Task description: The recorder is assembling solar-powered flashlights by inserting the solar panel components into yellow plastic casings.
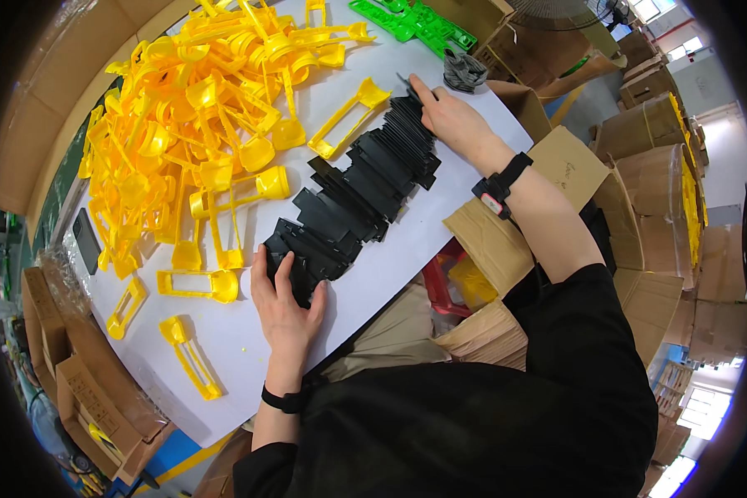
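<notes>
A long slanting row of thin black plates (340, 195) lies across the white tabletop, many of them leaning on one another. At its near left end, my left hand (289, 311) rests with fingers spread against the last plates, holding none. My right hand (455, 120) is at the far right end, index finger stretched along a dark plate (406, 85) and fingers closed about the row's end. Part of that grip is hidden. Beside the row lies a yellow plastic frame (349, 119) with a cupped end.
A large heap of yellow plastic parts (199, 108) covers the table's far left. Green plastic parts (415, 23) and a crumpled grey cloth (464, 71) sit at the back right. Loose yellow pieces (192, 357) lie at the near left. Open cardboard boxes (494, 241) stand along the right edge.
</notes>
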`<move>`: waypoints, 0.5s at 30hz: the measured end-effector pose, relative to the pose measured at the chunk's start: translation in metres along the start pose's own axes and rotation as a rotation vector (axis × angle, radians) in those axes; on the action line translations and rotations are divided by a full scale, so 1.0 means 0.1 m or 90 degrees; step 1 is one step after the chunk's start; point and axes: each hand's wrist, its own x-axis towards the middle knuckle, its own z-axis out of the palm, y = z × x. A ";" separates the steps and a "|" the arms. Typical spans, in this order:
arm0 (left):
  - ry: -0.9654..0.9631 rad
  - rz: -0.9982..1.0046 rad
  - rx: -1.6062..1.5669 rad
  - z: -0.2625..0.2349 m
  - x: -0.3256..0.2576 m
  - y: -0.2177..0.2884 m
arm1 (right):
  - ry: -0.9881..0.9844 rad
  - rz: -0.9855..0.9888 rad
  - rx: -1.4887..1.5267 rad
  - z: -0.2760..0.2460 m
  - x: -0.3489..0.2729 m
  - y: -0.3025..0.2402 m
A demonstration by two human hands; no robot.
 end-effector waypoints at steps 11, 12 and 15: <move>0.011 0.038 -0.016 0.25 0.00 0.16 | -0.003 0.009 0.284 -0.23 -0.33 0.43; 0.019 0.048 -0.010 0.32 0.01 0.17 | 0.011 -0.007 0.289 -0.37 -0.39 0.52; 0.032 0.044 0.001 0.48 -0.02 0.30 | 0.024 0.034 0.341 -0.91 -0.83 0.82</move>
